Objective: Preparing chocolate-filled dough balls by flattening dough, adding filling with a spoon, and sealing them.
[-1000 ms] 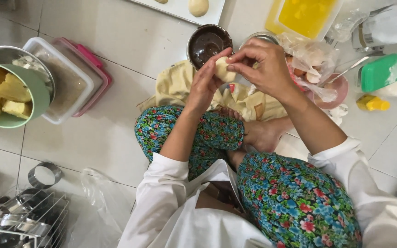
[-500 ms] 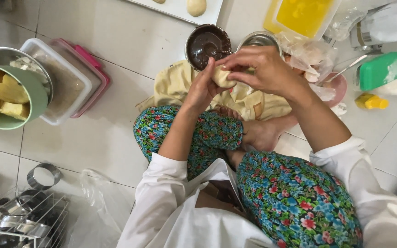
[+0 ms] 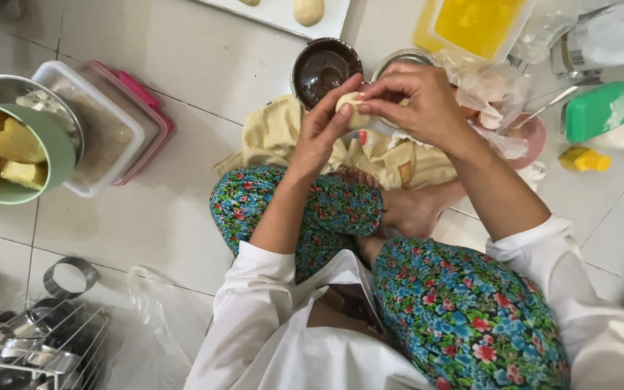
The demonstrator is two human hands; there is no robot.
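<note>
Landmark: brown bowl (image 3: 324,68) on the tiled floor (image 3: 182,65), dark paste inside.
Dough: pale ball (image 3: 352,108) held just below the brown bowl's rim, above the yellow cloth (image 3: 283,137).
Left hand (image 3: 323,133): cupped under and behind the dough, fingers curled against it, thumb up alongside.
Right hand (image 3: 417,97): closed over the dough from the right, fingertips (image 3: 370,108) pinching its top (thumb mostly hidden, so exact contact hard to tell).
Right of brown bowl: steel bowl (image 3: 406,61) touching it, partly behind the right hand; further right a crumpled plastic bag (image 3: 485,90), a spoon (image 3: 554,101), a green box (image 3: 597,108).
Above brown bowl: white tray (image 3: 283,14) with a dough piece (image 3: 308,9); yellow tub (image 3: 471,25) up and to the right.
Left of brown bowl: well apart, clear boxes (image 3: 102,126) and a green bowl (image 3: 27,155) of yellow chunks.
Below brown bowl: crossed legs in floral trousers (image 3: 471,318), bare foot (image 3: 413,209).
</note>
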